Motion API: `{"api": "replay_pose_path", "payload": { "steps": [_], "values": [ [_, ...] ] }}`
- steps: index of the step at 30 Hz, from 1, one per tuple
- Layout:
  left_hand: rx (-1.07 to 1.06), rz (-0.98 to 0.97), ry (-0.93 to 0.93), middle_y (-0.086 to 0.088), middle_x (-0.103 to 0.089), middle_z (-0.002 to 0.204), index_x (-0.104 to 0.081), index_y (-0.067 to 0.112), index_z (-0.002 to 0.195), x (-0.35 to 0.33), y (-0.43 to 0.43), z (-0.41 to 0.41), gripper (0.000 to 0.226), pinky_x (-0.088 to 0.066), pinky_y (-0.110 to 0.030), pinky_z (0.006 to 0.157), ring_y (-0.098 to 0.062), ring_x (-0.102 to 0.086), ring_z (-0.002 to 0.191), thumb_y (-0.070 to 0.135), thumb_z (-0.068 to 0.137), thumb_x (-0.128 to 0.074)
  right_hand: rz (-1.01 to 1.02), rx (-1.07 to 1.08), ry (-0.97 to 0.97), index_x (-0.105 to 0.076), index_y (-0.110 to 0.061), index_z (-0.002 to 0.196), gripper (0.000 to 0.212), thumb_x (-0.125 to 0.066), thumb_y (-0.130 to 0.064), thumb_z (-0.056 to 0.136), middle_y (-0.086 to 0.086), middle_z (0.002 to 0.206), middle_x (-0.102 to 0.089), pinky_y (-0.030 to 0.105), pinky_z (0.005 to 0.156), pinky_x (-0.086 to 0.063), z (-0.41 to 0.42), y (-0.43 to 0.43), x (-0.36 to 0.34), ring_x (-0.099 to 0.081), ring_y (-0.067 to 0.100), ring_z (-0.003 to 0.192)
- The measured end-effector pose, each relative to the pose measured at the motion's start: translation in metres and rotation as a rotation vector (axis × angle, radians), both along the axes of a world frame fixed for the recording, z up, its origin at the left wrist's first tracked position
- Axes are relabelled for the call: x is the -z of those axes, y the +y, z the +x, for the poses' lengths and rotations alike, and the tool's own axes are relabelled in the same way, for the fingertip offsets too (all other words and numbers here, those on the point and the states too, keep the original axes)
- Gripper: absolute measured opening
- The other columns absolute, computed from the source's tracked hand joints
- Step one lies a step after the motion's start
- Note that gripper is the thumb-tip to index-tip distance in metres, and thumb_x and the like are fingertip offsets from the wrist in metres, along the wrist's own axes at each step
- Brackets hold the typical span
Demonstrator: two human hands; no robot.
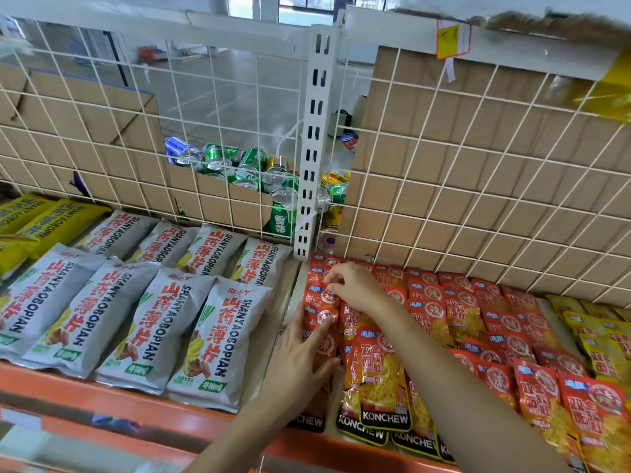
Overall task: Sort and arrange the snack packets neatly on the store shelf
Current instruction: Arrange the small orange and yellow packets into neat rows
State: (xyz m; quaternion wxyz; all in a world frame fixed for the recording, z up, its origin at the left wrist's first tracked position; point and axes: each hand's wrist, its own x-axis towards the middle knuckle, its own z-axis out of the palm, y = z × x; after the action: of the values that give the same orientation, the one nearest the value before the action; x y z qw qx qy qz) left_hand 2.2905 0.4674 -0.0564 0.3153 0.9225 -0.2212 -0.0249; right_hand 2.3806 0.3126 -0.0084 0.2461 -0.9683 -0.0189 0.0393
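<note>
While my left hand point(300, 356) lies flat and spread on the leftmost column of red snack packets point(322, 322), my right hand point(355, 288) pinches the top edge of a packet further back in that column with curled fingertips. These red packets fill the right shelf bay in overlapping rows. Grey snack bags point(143, 322) lie in the left bay, yellow packets point(601, 339) at far right, along the orange shelf edge point(112, 401).
</note>
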Motion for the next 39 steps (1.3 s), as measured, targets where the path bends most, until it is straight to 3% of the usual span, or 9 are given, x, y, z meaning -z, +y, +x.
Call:
{"api": "replay_pose_path", "payload": {
  "steps": [4, 13, 19, 26, 32, 39],
  "values": [
    [0.002, -0.005, -0.004, 0.008, 0.021, 0.152, -0.012, 0.044, 0.144, 0.001, 0.000, 0.000, 0.065, -0.003, -0.018, 0.110, -0.011, 0.004, 0.143, 0.047, 0.091, -0.050, -0.001, -0.011, 0.001, -0.065, -0.019, 0.103, 0.016, -0.059, -0.017, 0.088, -0.001, 0.114, -0.063, 0.028, 0.086, -0.045, -0.001, 0.000, 0.002, -0.057, 0.014, 0.102],
    [-0.003, 0.020, -0.004, 0.005, 0.023, 0.153, -0.010, 0.046, 0.144, 0.002, -0.001, 0.002, 0.066, -0.004, -0.021, 0.112, -0.011, 0.006, 0.143, 0.050, 0.091, -0.048, -0.074, -0.064, -0.055, -0.057, -0.021, 0.111, 0.024, -0.061, -0.020, 0.087, -0.002, 0.100, -0.062, 0.034, 0.082, -0.051, -0.008, 0.002, -0.003, -0.058, 0.013, 0.091],
    [-0.010, -0.003, 0.004, 0.007, 0.022, 0.153, -0.011, 0.046, 0.144, 0.003, 0.000, 0.002, 0.066, -0.005, -0.023, 0.113, -0.010, 0.006, 0.143, 0.051, 0.090, -0.048, -0.074, -0.040, -0.160, -0.063, -0.020, 0.090, 0.008, -0.060, -0.027, 0.088, -0.004, 0.105, -0.058, 0.028, 0.083, -0.047, -0.015, 0.002, -0.007, -0.055, 0.011, 0.096],
    [0.013, 0.081, 0.027, 0.003, 0.025, 0.153, -0.004, 0.047, 0.144, 0.002, 0.005, -0.004, 0.069, -0.001, -0.026, 0.114, -0.013, 0.014, 0.143, 0.055, 0.090, -0.046, -0.269, -0.094, 0.094, -0.069, -0.014, 0.084, 0.028, -0.060, -0.041, 0.086, 0.003, 0.089, -0.068, 0.034, 0.071, -0.050, -0.026, 0.000, -0.011, -0.062, 0.018, 0.080],
    [0.030, 0.100, 0.032, 0.004, 0.027, 0.153, 0.000, 0.051, 0.142, 0.001, 0.006, -0.005, 0.070, -0.002, -0.028, 0.115, -0.013, 0.014, 0.143, 0.054, 0.089, -0.047, -0.120, -0.059, 0.165, -0.068, -0.008, 0.089, 0.024, -0.060, -0.031, 0.088, 0.007, 0.092, -0.067, 0.033, 0.074, -0.049, -0.026, 0.000, -0.011, -0.062, 0.021, 0.085],
    [0.023, 0.124, 0.039, 0.003, 0.028, 0.153, 0.001, 0.049, 0.143, 0.000, 0.002, -0.007, 0.073, -0.002, -0.030, 0.115, -0.015, 0.014, 0.144, 0.054, 0.089, -0.047, -0.147, -0.061, 0.159, -0.068, -0.005, 0.088, 0.026, -0.059, -0.030, 0.089, 0.009, 0.093, -0.067, 0.035, 0.073, -0.048, -0.024, 0.000, -0.012, -0.062, 0.023, 0.085]
  ]
}}
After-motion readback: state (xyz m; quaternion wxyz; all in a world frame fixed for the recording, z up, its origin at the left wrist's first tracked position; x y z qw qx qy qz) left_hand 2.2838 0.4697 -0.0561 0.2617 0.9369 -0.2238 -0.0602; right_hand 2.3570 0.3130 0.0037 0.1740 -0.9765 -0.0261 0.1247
